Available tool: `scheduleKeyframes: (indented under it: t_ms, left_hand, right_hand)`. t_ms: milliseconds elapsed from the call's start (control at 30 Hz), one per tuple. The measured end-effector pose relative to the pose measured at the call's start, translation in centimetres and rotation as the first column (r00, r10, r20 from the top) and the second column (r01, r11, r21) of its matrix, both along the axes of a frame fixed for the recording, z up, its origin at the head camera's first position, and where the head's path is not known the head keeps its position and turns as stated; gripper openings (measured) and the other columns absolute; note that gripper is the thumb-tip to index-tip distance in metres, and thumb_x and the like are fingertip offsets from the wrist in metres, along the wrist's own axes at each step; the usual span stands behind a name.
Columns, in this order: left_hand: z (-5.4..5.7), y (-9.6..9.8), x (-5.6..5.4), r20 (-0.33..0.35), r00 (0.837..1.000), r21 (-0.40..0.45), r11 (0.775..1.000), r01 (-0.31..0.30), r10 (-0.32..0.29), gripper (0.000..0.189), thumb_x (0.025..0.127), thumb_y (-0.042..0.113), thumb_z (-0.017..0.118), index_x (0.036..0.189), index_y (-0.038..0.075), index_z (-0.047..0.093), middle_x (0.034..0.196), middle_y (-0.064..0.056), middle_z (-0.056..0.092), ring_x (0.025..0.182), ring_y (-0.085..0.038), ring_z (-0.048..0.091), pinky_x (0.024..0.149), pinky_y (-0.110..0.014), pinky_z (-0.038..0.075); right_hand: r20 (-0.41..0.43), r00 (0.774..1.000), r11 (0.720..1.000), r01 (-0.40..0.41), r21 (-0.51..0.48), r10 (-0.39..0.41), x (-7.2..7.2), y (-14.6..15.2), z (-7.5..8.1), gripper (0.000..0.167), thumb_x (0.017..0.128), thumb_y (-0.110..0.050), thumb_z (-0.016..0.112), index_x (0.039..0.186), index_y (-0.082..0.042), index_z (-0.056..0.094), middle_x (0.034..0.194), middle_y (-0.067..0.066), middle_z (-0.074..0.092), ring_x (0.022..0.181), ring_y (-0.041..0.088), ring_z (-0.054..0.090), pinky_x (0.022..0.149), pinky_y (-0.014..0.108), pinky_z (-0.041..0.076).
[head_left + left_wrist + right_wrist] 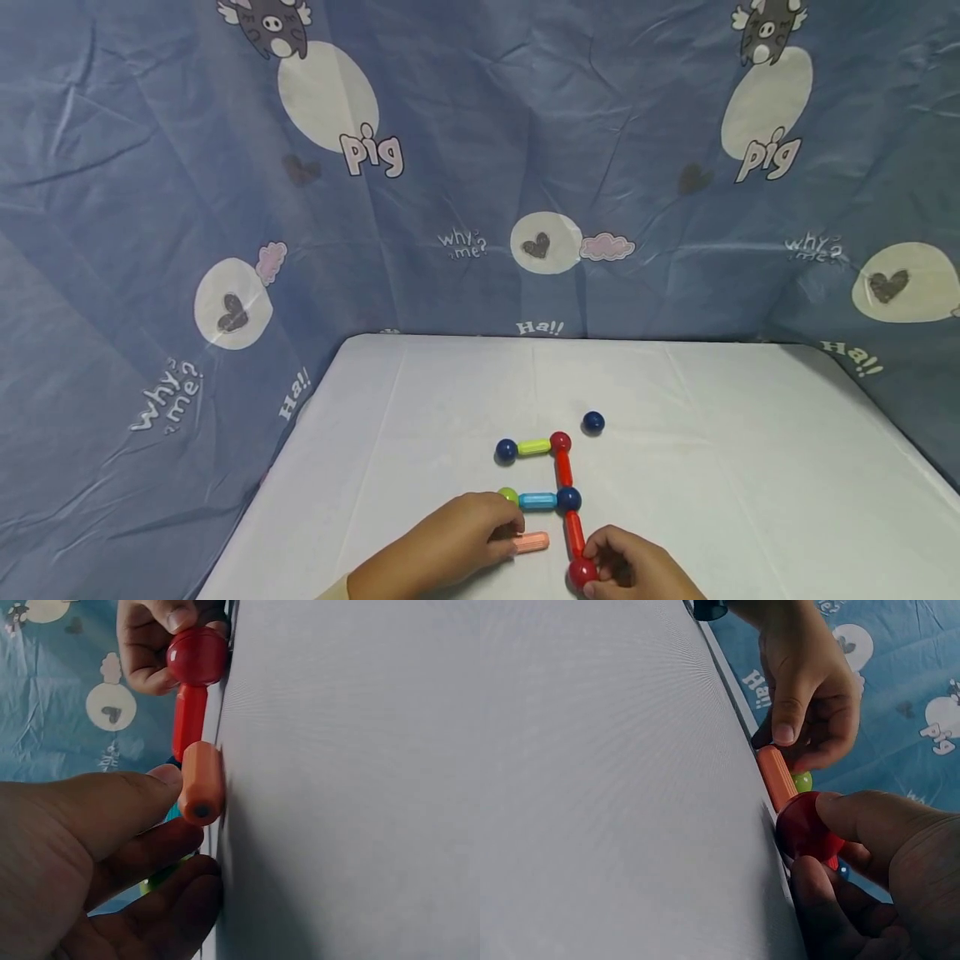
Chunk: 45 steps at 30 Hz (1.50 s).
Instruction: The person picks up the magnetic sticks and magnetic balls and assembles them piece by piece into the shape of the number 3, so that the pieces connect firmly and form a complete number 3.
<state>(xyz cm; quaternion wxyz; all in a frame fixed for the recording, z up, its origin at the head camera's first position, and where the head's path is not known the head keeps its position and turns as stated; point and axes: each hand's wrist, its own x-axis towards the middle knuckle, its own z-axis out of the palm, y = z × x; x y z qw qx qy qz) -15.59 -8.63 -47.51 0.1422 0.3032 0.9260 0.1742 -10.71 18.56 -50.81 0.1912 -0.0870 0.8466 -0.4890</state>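
Observation:
A short orange rod [532, 542] lies on the white cloth, its near end between the thumb and fingertips of my left hand [468, 533]. The left wrist view shows a dark dot on the end face of that rod. My right hand [630, 567] pinches a large red ball [582, 573] between thumb and fingers. This ball sits at the near end of a red rod [573, 534], which runs up to a dark blue ball [568, 499]. From there a light blue rod [537, 501] leads left to a green ball [507, 495], partly hidden by my left hand.
Another red rod [564, 468] continues away to a smaller red ball [560, 442]. A yellow-green rod [534, 447] joins it to a dark blue ball on the left. One loose dark blue ball [593, 422] lies behind. A printed blue curtain [450, 292] surrounds the table.

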Motion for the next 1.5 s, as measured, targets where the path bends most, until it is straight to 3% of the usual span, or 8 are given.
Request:
scheduleKeyframes:
  t_ms: [200,433,567,800,933,1067,1267,1500]
  left_hand:
    - [-0.4,0.4,0.1,0.022,0.999,0.028,0.999,-0.031,0.030,0.009,0.092,0.034,0.082,0.100,0.030,0.080,0.084,0.024,0.063,0.077,0.004,0.053,0.081,-0.023,0.053]
    - [-0.6,-0.1,-0.1,0.021,1.000,0.087,0.996,-0.013,0.012,0.008,0.091,0.026,0.083,0.097,0.030,0.080,0.082,0.024,0.060,0.076,0.004,0.052,0.076,-0.018,0.050]
    - [-0.5,-0.8,0.2,0.099,0.995,0.181,0.982,-0.044,0.027,0.014,0.088,0.015,0.084,0.093,0.027,0.079,0.080,0.023,0.060,0.075,0.004,0.054,0.072,-0.017,0.050]
    - [-0.4,-1.6,1.6,0.303,0.952,0.367,0.918,-0.148,0.032,0.015,0.085,0.006,0.083,0.089,0.021,0.080,0.078,0.019,0.064,0.073,0.004,0.059,0.068,-0.017,0.053]
    - [-0.5,-1.6,2.7,0.423,0.906,0.433,0.872,-0.229,0.028,0.014,0.085,0.004,0.081,0.089,0.017,0.080,0.080,0.015,0.067,0.073,0.001,0.063,0.069,-0.017,0.054]
    - [-0.6,-1.2,3.4,0.500,0.863,0.446,0.833,-0.328,0.072,0.014,0.086,0.004,0.081,0.090,0.017,0.080,0.081,0.011,0.070,0.074,-0.004,0.066,0.070,-0.018,0.055]
    - [-1.1,-0.4,3.7,0.532,0.835,0.436,0.801,-0.409,0.137,0.013,0.087,0.005,0.082,0.090,0.017,0.080,0.079,0.008,0.071,0.071,-0.009,0.066,0.068,-0.018,0.056]
    - [-1.6,-0.3,4.0,0.553,0.829,0.485,0.779,-0.397,0.079,0.011,0.088,0.003,0.080,0.091,0.014,0.080,0.081,0.008,0.071,0.073,-0.006,0.067,0.068,-0.017,0.055]
  right_hand:
    - [-0.001,1.000,1.000,-0.006,-0.003,0.006,0.0,0.1,0.0,0.033,0.085,-0.016,0.086,0.109,-0.005,0.067,0.090,-0.001,0.065,0.080,0.018,0.061,0.070,0.024,0.056]
    - [-0.009,1.000,1.000,0.008,0.007,-0.008,0.1,0.1,0.1,0.032,0.085,-0.017,0.086,0.109,-0.007,0.068,0.088,-0.001,0.065,0.079,0.017,0.061,0.070,0.023,0.055]
    - [-0.023,1.000,1.000,0.015,0.016,-0.015,0.2,-0.1,0.0,0.031,0.085,-0.016,0.085,0.109,-0.007,0.068,0.088,-0.001,0.064,0.078,0.016,0.060,0.070,0.023,0.055]
    - [-0.054,0.997,0.997,0.063,0.047,-0.061,0.2,-0.5,0.1,0.028,0.085,-0.015,0.085,0.107,-0.010,0.069,0.086,-0.003,0.064,0.076,0.015,0.061,0.069,0.023,0.054]
    - [-0.056,0.993,0.993,0.109,0.056,-0.105,0.4,-0.7,0.3,0.029,0.083,-0.015,0.086,0.106,-0.010,0.070,0.086,-0.004,0.067,0.077,0.016,0.061,0.070,0.024,0.055]
    - [-0.048,0.988,0.988,0.150,0.031,-0.149,0.4,-0.9,0.5,0.031,0.082,-0.015,0.088,0.107,-0.008,0.070,0.089,-0.004,0.070,0.078,0.016,0.064,0.071,0.025,0.058]
    - [-0.022,0.986,0.986,0.163,-0.020,-0.164,0.5,-0.9,0.4,0.033,0.083,-0.013,0.088,0.109,-0.006,0.069,0.094,-0.002,0.072,0.081,0.016,0.068,0.074,0.026,0.061]
    - [-0.020,0.990,0.986,0.141,-0.089,-0.143,0.8,-0.8,0.2,0.032,0.083,-0.012,0.086,0.109,-0.003,0.068,0.094,0.000,0.071,0.081,0.019,0.067,0.071,0.024,0.057]
